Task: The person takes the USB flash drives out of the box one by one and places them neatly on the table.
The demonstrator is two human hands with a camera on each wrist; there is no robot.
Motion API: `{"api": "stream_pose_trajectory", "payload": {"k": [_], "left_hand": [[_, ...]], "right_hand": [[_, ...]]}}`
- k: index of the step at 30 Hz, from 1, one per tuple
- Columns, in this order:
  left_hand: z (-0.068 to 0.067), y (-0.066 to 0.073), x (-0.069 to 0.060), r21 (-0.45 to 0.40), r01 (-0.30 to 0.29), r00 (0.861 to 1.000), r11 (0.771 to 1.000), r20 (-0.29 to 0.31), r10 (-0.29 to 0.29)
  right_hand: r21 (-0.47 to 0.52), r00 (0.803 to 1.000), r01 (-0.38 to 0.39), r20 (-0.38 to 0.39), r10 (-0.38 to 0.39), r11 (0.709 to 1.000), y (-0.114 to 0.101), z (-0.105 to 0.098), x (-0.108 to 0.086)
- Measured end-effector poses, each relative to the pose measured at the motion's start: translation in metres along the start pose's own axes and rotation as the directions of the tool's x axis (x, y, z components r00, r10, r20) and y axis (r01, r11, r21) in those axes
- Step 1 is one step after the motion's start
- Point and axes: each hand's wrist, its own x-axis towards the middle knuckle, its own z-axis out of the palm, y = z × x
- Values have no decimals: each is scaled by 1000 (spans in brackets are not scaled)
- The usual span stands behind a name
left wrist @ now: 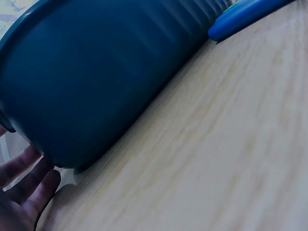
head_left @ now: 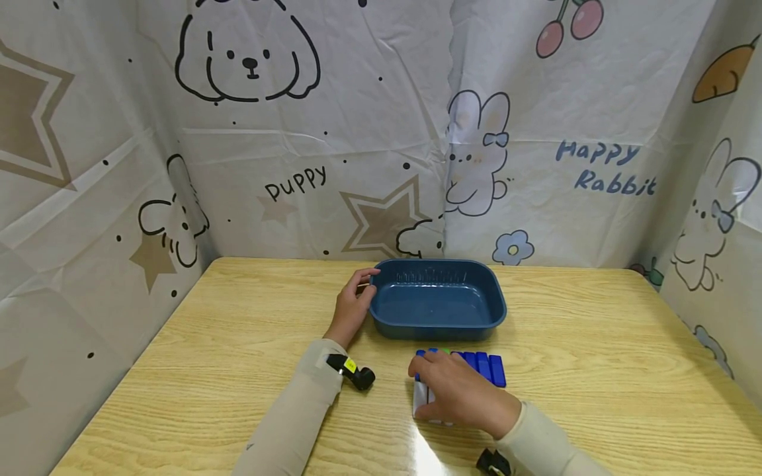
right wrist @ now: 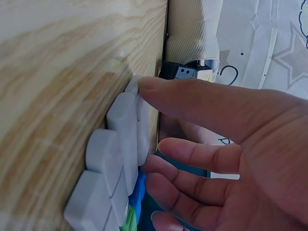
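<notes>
A row of flat, blunt highlighters, white-bodied with mostly blue ends and one green, lies on the table. My right hand is over the left part of the row. Its thumb presses the near end of the outermost white highlighter, while the curled fingers reach its far end, so it is pinched lengthwise. Behind the row stands a dark blue plastic basin, upright and with nothing visible inside. My left hand touches the basin's left end, its fingers fairly straight along the outer wall and one fingertip at the rim.
The wooden table extends to both sides of the basin. A printed curtain hangs behind its back edge and along the sides. Each wrist carries a small black camera, the left one close above the table.
</notes>
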Motion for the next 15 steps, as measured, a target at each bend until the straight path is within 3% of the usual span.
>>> {"api": "stream_pose_trajectory", "payload": {"k": [15], "left_hand": [[0,0,1,44,1,1000,999,-24,0]], "right_hand": [[-9,1000,8,-12,-8,1000,1,-1,0]]}}
